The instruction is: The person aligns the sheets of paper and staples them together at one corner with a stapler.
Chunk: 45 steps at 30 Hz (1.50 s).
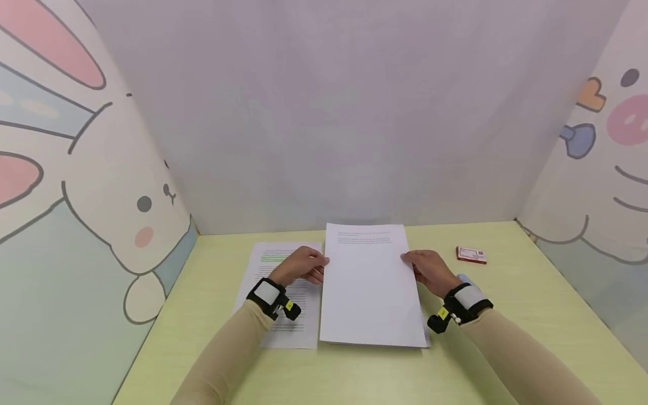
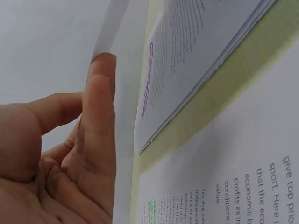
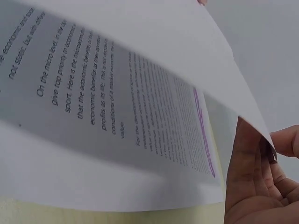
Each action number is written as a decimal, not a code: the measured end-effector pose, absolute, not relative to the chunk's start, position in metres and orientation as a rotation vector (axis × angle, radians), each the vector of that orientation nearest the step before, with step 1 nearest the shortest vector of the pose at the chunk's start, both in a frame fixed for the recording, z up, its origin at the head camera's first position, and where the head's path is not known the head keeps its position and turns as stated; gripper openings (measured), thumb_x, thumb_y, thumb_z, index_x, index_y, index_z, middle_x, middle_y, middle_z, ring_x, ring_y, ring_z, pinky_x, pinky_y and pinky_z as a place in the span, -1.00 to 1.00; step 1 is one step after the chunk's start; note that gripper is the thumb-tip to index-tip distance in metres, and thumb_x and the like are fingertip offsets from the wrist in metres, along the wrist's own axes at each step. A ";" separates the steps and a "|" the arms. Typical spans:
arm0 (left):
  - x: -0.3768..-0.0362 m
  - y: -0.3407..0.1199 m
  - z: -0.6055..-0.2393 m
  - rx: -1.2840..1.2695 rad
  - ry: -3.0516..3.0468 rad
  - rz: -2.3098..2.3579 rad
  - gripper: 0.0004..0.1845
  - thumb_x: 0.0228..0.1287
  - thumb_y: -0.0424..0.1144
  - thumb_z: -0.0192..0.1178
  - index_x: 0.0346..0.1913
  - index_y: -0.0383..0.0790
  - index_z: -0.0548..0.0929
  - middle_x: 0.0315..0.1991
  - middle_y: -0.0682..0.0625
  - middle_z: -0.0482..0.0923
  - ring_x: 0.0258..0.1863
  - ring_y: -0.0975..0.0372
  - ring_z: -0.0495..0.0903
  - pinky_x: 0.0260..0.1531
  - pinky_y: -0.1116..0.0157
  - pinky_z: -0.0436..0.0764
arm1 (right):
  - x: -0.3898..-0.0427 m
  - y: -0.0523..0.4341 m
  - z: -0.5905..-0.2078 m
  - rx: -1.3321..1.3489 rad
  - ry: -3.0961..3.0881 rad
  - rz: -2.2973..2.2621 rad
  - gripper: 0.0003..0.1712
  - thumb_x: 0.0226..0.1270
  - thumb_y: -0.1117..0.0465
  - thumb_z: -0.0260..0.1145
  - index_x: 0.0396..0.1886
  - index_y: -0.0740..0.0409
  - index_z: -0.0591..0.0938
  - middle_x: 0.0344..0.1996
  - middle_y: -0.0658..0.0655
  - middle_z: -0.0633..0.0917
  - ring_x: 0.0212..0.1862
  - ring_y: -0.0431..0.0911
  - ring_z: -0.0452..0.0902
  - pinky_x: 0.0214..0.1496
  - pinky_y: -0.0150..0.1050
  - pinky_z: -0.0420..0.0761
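Observation:
A mostly blank sheet of paper [image 1: 372, 292], with a few lines of print near its top, is held up by both sides. My left hand [image 1: 304, 264] pinches its left edge between thumb and fingers, and my right hand [image 1: 430, 270] pinches the right edge. Beneath it lies a stack of printed paper [image 3: 93, 158], its top page marked with a purple line; a gap shows between sheet and stack in both wrist views. Left of the stack, partly behind my left hand, lies a printed page [image 1: 293, 337] with green highlighting.
On the right of the pale yellow table [image 1: 526, 315] lies a small red and white box [image 1: 471, 255]. A light blue object [image 1: 464, 278] shows beside my right wrist, mostly hidden. A pale curtain [image 1: 329, 140] hangs behind, with cartoon-print panels [image 1: 116, 225] at both sides.

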State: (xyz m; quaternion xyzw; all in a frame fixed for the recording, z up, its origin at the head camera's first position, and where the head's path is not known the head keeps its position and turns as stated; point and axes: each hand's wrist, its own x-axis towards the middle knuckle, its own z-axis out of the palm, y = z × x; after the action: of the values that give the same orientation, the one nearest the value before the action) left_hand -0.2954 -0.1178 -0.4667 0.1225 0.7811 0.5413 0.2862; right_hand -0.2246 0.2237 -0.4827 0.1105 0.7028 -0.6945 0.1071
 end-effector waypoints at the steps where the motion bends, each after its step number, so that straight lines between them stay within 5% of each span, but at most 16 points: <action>1: -0.296 -0.117 -0.469 0.327 2.092 1.440 -0.73 0.50 -0.21 0.20 -0.08 -0.43 0.66 -0.38 -0.13 0.62 -0.49 0.19 0.72 -0.39 0.25 0.74 | -0.224 0.225 -0.484 0.329 2.067 -2.048 -0.55 0.58 0.18 0.17 0.17 0.52 0.51 -0.28 0.04 0.66 -0.30 -0.19 0.57 -0.24 -0.33 0.62; 20: -0.300 -0.104 -0.492 0.344 2.226 1.288 -0.72 0.51 -0.20 0.20 -0.26 -0.40 0.71 -0.52 -0.08 0.65 -0.61 0.26 0.67 -0.53 0.31 0.68 | -0.230 0.234 -0.502 0.368 2.133 -1.987 -0.59 0.56 0.20 0.18 0.12 0.52 0.55 -0.27 0.07 0.69 -0.30 -0.17 0.60 -0.26 -0.32 0.64; 36: -0.305 -0.095 -0.495 0.395 2.314 1.115 -0.64 0.49 -0.17 0.23 -0.49 -0.28 0.70 -0.66 0.03 0.53 -0.75 0.29 0.30 -0.69 0.37 0.27 | -0.232 0.237 -0.505 0.402 2.270 -1.862 -0.56 0.55 0.18 0.18 0.16 0.51 0.55 -0.21 0.15 0.66 -0.31 -0.12 0.57 -0.29 -0.29 0.61; 45: -0.312 -0.093 -0.503 0.363 2.349 1.066 -0.61 0.47 -0.16 0.25 -0.57 -0.21 0.67 -0.69 0.03 0.51 -0.77 0.29 0.28 -0.75 0.38 0.24 | -0.233 0.240 -0.508 0.407 2.293 -1.842 -0.58 0.54 0.19 0.19 0.13 0.50 0.57 -0.22 0.16 0.67 -0.32 -0.11 0.58 -0.29 -0.29 0.62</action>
State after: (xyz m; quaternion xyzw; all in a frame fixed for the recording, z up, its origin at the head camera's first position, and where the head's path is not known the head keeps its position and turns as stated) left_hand -0.3120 -0.0930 -0.5028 0.1342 0.8696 0.3944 0.2651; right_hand -0.2329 0.2397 -0.5079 0.1365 0.7693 -0.6181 0.0862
